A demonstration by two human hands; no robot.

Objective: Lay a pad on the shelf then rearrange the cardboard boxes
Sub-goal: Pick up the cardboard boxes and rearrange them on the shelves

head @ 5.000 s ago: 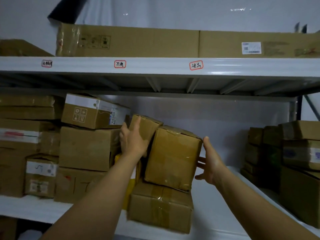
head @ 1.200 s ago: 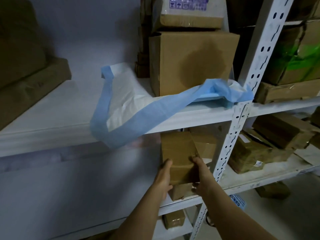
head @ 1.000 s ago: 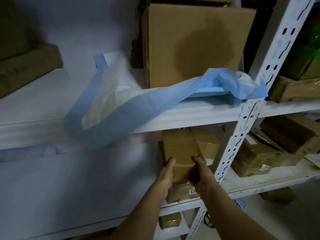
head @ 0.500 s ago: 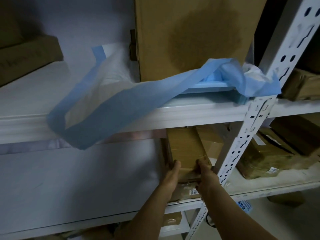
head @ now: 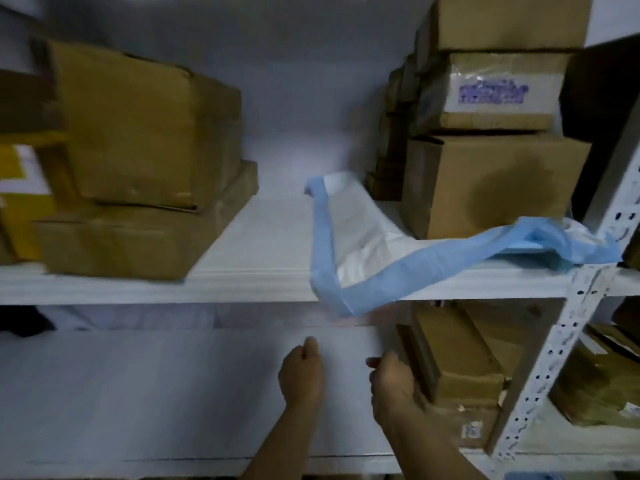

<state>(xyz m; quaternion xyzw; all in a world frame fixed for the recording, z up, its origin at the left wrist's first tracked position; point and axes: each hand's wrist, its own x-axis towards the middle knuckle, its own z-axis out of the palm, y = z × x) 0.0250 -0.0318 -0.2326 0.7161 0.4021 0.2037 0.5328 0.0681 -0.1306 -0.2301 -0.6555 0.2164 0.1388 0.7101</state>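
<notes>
We held our left hand (head: pixel 302 372) loosely curled, empty; right hand (head: pixel 394 382) likewise, beside the brown cardboard box (head: pixel 453 355) on the lower white shelf (head: pixel 138 393).

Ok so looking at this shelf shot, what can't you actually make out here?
- Head view, blue pad: its right end is bunched under the stained box, so how far it reaches is hidden.
- Purple print on the taped box: too blurred to read.
- Left hand and right hand: motion blur; the fingers look empty, but contact with the lower box is unclear.
- Yellow item: cut by the left edge.
</notes>
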